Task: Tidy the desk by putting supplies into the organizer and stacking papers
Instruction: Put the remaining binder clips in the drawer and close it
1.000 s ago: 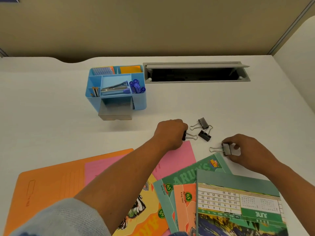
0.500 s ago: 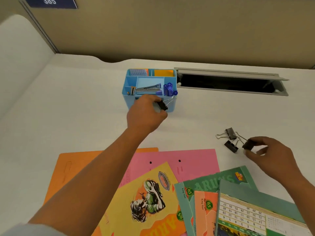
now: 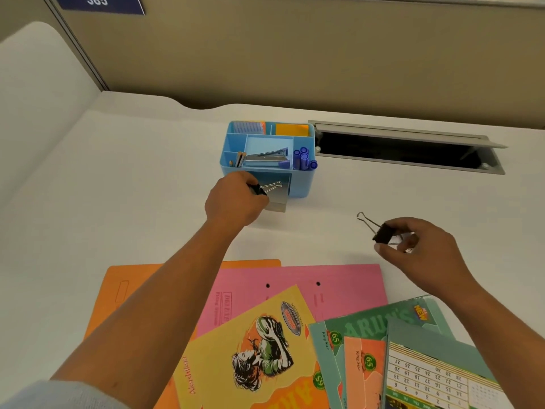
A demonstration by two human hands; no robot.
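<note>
Now our left hand (image 3: 233,202) pinches a black wire-looped clip (image 3: 261,190), blue plastic organizer (image 3: 302,184) just beyond; our right hand (image 3: 427,252), fingers curled, grips a second clip (image 3: 383,233).

A beige partition wall (image 3: 295,54) rose behind the white counter (image 3: 118,187). High on its left end hung a dark blue sign (image 3: 98,2) with the white number 385, its top cut off by the frame edge. A grey strip (image 3: 79,51) ran diagonally down from the sign to the counter's back corner, and left of it stood a white side panel (image 3: 38,93) with a rounded top. Set into the counter at the back right was a long cable slot (image 3: 398,153), dark inside, its grey flap (image 3: 398,131) tilted open along the far edge.
</note>
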